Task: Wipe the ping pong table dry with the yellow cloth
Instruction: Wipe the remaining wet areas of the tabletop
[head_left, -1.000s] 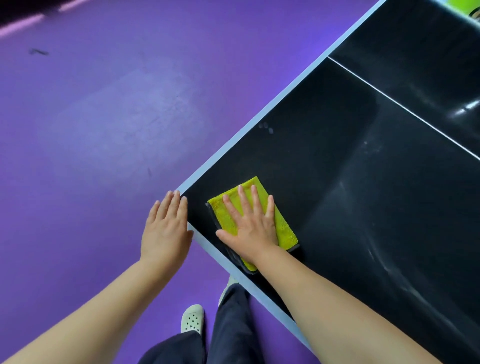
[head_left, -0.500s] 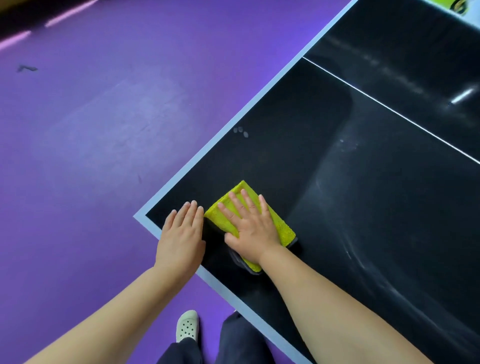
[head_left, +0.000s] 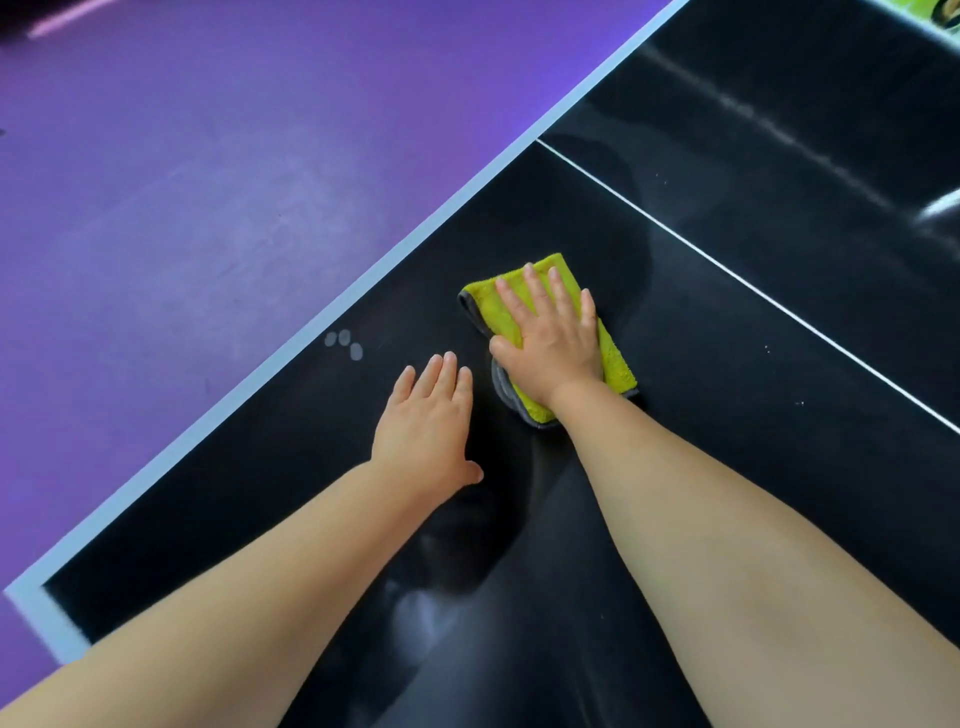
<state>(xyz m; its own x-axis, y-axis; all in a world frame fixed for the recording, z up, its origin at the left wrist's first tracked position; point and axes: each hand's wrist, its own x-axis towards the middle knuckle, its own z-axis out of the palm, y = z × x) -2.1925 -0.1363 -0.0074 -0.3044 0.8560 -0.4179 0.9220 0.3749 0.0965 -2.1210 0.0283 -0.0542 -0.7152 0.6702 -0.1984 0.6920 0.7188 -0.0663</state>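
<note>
three droplets (head_left: 344, 344) at nine o'clock of the yellow cloth (head_left: 615, 364) get skipped if your right hand (head_left: 550, 343), grip spread flat, wipes straight on.

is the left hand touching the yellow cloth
Apart. The head view shows a strip of bare table between the fingers of the left hand and the yellow cloth.

The fluffy yellow cloth with grey backing (head_left: 610, 358) lies on the glossy, smooth black counter (head_left: 727, 415); the purple floor (head_left: 182, 182) looks matt.
</note>
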